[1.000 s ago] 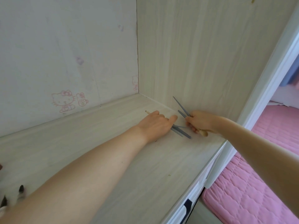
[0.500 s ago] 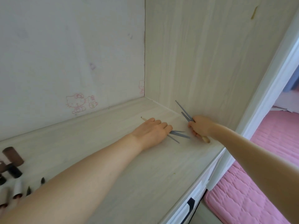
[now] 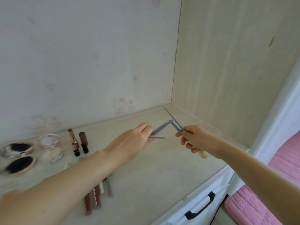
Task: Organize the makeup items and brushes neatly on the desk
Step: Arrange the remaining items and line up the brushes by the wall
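Observation:
My left hand [image 3: 129,142] is lifted above the desk [image 3: 162,176] and grips a few thin grey brush handles [image 3: 160,128] that point up and to the right. My right hand [image 3: 194,138] holds two more grey brushes [image 3: 172,119] and a pale wooden handle [image 3: 202,154] sticking out below the fist. The two bundles nearly meet at their tips. Lipsticks [image 3: 75,142] lie in a row at the left. Other tubes and pens [image 3: 97,197] lie partly hidden under my left forearm.
Round compacts [image 3: 48,143] and two dark powder pans [image 3: 19,163] sit at the far left. A wall with cartoon stickers [image 3: 120,104] backs the desk, a wooden side panel [image 3: 227,70] closes the right. A drawer with a black handle [image 3: 199,207] is below; a pink bed [image 3: 276,184] lies right.
Both hands have lifted off the desk with brushes in them and moved left, away from the corner. The view swung left, bringing the lipsticks and compacts into sight.

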`<state>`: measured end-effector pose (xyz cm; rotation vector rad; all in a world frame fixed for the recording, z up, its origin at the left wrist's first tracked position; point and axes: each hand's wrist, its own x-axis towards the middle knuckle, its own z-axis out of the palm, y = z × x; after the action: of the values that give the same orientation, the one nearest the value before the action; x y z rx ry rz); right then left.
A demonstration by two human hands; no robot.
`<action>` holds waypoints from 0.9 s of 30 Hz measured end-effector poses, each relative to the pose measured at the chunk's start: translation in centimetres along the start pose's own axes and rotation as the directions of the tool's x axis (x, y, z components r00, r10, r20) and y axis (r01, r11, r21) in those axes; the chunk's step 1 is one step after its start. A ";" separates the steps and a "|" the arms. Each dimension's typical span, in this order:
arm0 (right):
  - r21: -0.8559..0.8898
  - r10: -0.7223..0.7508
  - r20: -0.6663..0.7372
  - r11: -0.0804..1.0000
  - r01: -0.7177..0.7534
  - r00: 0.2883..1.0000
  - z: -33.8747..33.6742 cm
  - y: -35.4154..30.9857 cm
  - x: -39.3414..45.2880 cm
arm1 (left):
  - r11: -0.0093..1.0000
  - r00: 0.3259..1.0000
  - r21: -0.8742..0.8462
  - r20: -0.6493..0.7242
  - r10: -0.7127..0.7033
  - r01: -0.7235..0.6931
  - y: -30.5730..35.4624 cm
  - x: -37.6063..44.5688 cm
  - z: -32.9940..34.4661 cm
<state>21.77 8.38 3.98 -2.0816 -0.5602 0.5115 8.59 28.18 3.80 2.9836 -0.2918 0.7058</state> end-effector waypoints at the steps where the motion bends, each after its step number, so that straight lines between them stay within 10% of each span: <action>1: 0.029 -0.022 0.026 0.999 0.021 0.999 1.0 -0.7 -0.6 | 0.999 1.000 -0.034 -0.007 -0.029 0.029 -0.3 -1.1 -0.7; 27: 0.004 -0.318 0.457 0.935 0.355 0.831 21.5 -12.3 -7.0 | 0.933 0.975 0.282 -0.032 -0.222 0.222 -3.1 -27.7 -13.4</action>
<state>1.83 24.70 4.33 -1.8770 -1.2178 0.7786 -21.00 37.30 3.25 3.2100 0.1623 0.7800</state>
